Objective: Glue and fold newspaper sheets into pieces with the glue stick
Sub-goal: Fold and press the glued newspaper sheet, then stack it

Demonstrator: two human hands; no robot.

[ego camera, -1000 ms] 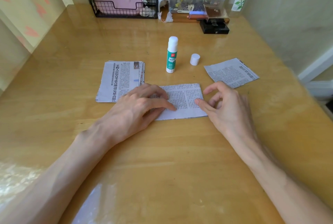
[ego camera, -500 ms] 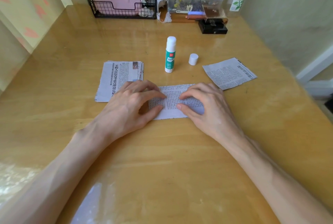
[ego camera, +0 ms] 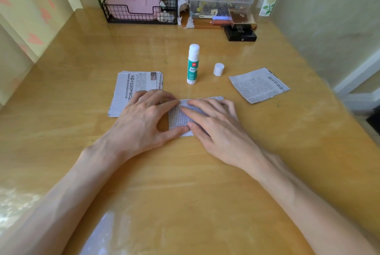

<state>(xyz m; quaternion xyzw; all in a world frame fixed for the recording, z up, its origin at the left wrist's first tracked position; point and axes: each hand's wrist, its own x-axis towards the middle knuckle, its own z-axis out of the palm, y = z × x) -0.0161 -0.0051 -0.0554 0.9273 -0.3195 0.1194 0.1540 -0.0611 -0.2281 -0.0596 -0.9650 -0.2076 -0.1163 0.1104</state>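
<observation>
Newspaper piece point(ego camera: 178, 119), grey-white with dense small print and folded into a flat strip, lies on the wooden table point(ego camera: 185, 182) before me. My left hand point(ego camera: 141, 123) and right hand point(ego camera: 218, 127) press it flat, fingers straight.

Two bare grips: left grip point(ego camera: 141, 123), right grip point(ego camera: 222, 129). One green-and-white plastic glue stick point(ego camera: 192, 65). One white round cap point(ego camera: 218, 69). Three newspaper lots: one folded printed piece point(ego camera: 181, 115), one stacked pile of sheets point(ego camera: 127, 90), one loose single sheet point(ego camera: 259, 85). One wooden desk point(ego camera: 185, 172). One black wire rack point(ego camera: 123, 11).
</observation>
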